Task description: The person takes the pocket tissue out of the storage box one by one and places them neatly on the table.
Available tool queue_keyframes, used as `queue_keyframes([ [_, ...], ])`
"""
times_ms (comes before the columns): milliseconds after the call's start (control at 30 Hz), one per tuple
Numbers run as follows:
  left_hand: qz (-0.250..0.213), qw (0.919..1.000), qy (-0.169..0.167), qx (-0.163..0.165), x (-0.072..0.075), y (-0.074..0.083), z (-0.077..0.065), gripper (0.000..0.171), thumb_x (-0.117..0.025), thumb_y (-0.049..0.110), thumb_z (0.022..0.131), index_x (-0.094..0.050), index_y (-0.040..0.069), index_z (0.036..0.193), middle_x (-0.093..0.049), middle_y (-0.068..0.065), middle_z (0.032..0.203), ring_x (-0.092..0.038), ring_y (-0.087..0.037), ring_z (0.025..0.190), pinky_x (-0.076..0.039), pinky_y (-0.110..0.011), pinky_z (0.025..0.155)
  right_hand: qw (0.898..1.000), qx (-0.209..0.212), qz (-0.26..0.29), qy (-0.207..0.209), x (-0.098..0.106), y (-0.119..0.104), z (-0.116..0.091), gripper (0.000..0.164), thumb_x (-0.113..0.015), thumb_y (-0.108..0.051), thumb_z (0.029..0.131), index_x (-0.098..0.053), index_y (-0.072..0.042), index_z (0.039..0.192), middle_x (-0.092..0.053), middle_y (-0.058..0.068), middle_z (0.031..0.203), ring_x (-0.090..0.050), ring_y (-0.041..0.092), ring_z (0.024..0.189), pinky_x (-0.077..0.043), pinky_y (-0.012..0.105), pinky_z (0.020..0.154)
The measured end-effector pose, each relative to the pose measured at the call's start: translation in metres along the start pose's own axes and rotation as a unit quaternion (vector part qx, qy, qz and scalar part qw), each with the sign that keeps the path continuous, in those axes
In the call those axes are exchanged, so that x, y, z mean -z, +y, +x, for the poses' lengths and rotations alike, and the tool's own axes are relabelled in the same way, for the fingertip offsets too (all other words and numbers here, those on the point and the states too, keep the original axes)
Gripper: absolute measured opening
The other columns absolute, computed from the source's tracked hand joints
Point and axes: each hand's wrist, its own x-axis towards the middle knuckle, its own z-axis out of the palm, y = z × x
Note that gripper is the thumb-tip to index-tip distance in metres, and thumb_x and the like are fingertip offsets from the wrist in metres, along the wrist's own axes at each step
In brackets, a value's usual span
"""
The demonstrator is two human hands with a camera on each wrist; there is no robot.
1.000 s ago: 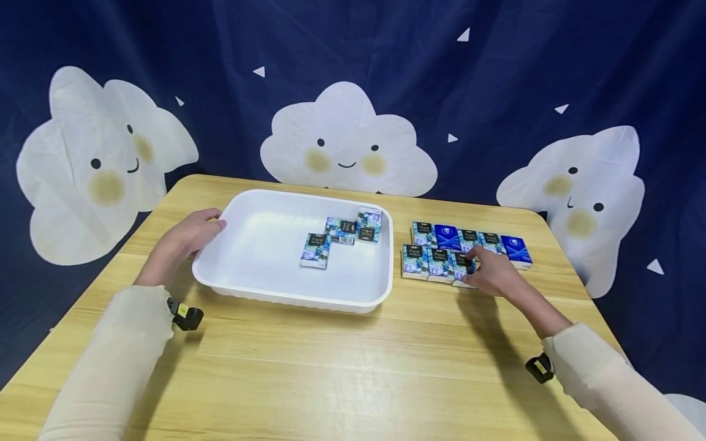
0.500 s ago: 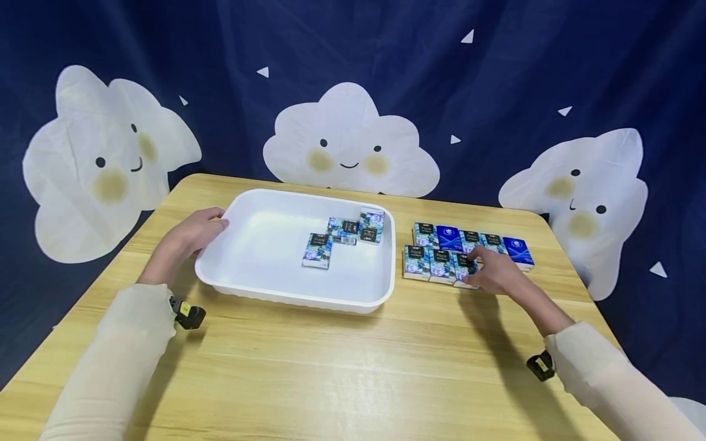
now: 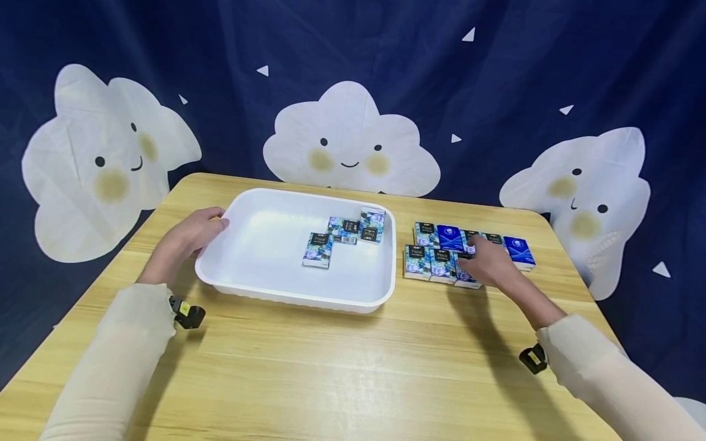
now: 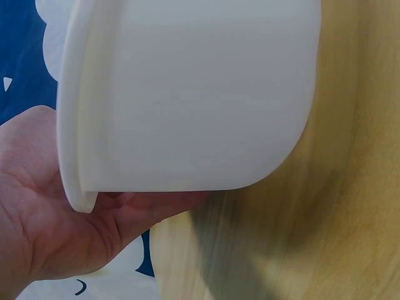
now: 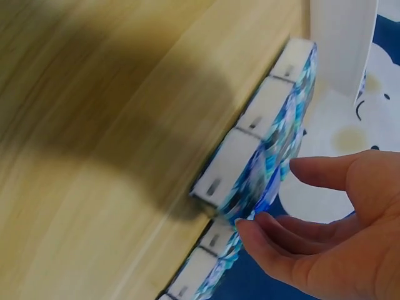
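Observation:
A white plastic tray (image 3: 259, 263) stands on the table with several floral tissue packs (image 3: 317, 250) inside. At its left end my left hand (image 3: 193, 236) grips the rim; in the left wrist view the fingers (image 4: 150, 203) pass behind the tray wall. Right of the tray, more packs lie in two touching rows. My right hand (image 3: 488, 260) is over the front row's right-hand pack (image 3: 466, 280), partly covering the back row. Thumb and fingers stand apart in the right wrist view, close to that pack (image 5: 231, 169), with nothing held; contact is unclear.
Two plain blue packs (image 3: 518, 252) lie among the floral ones in the back row. Wood-patterned tabletop (image 3: 331, 373) extends in front of the tray. Behind hangs a dark blue curtain (image 3: 220, 43) with white clouds.
My right hand has shifted slightly left over the front row, and its fingers have come away from the sides of the right-hand pack. The left hand and tray stay put.

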Motion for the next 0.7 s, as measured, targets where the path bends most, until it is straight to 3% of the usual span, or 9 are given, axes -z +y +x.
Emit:
queue_keyframes([
  [133, 0.002, 1.0, 0.002, -0.003, 0.0, -0.001, 0.0, 0.056, -0.03, 0.035, 0.102, -0.022, 0.004, 0.149, -0.03, -0.027, 0.145, -0.04, -0.038, 0.118, -0.042, -0.049, 0.089, 0.998, 0.017, 0.014, 0.053, 0.0, -0.01, 0.001, 0.056, -0.056, -0.024, 0.092, -0.04, 0.009, 0.134, -0.063, 0.022, 0.099, -0.061, 0.029, 0.079, -0.048, 0.04, 0.064],
  [300, 0.001, 1.0, 0.001, 0.001, -0.001, 0.0, 0.001, 0.057, -0.03, 0.035, 0.102, -0.021, 0.004, 0.15, -0.03, -0.027, 0.145, -0.041, -0.038, 0.118, -0.042, -0.049, 0.09, 0.992, 0.041, 0.038, 0.115, 0.0, -0.024, 0.004, 0.046, -0.053, -0.017, 0.091, -0.047, 0.006, 0.129, -0.063, 0.02, 0.097, -0.058, 0.029, 0.075, -0.047, 0.039, 0.064],
  [467, 0.0, 1.0, -0.001, 0.005, 0.0, -0.001, 0.0, 0.059, -0.029, 0.036, 0.102, -0.018, 0.004, 0.15, -0.028, -0.028, 0.146, -0.04, -0.039, 0.119, -0.041, -0.051, 0.091, 0.989, 0.062, 0.057, 0.121, -0.001, -0.042, 0.007, 0.042, -0.052, -0.016, 0.092, -0.048, 0.005, 0.128, -0.064, 0.019, 0.097, -0.059, 0.028, 0.077, -0.049, 0.04, 0.067],
  [700, -0.005, 1.0, 0.001, 0.006, -0.001, -0.001, 0.001, 0.058, -0.03, 0.035, 0.102, -0.02, 0.005, 0.15, -0.031, -0.027, 0.144, -0.042, -0.038, 0.117, -0.045, -0.047, 0.086, 0.988, 0.088, 0.056, 0.113, -0.009, -0.062, 0.01, 0.042, -0.051, -0.015, 0.092, -0.048, 0.005, 0.129, -0.063, 0.015, 0.091, -0.056, 0.024, 0.069, -0.045, 0.036, 0.06],
])
